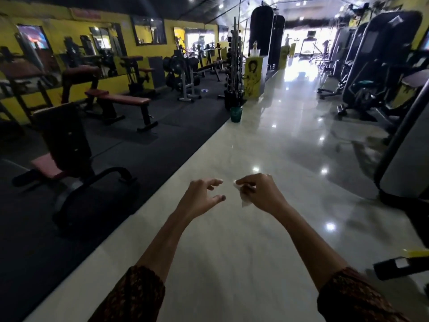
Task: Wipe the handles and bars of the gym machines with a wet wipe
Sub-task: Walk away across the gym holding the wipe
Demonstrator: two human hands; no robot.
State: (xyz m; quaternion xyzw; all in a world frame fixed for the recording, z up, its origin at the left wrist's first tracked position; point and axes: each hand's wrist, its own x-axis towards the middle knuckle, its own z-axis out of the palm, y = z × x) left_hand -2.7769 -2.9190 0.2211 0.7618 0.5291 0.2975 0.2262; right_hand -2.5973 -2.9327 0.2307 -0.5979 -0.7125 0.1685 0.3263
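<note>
both arms are out in front of me over the glossy tiled aisle. my r hand pinches the wet wipe betw thumb and fingertips. most of the sheet is bunched under the fingers, w/ a small white tail hanging below. my l hand holds nothing: fingers spread and loosely curved, just beside the wipe but not touching it.

handling, my read: the wipe is v light, limp and damp, w/ no stiffness at all. it'll fold and cling to itself, and prob tears if i tug two corners hard. wet, it should slide easily on painted or chromed steel, so a fingertip pinch won't do for wiping. better to take two edges w/ both hands and open it out. then lay it flat across palm and fingers and wrap that round a bar, sheet betw skin and metal.

nothing is in reach yet. the weight-stack machines line the right side of the aisle. a seat frame w/ a curved black bar sits on the dark mat to my left, and that bar looks the nearest thing to grip. bars and handles should be rigid, so all the give comes from the wipe. main risk imo: it weighs next to nothing, so it could slip out w/o me feeling it.
</note>
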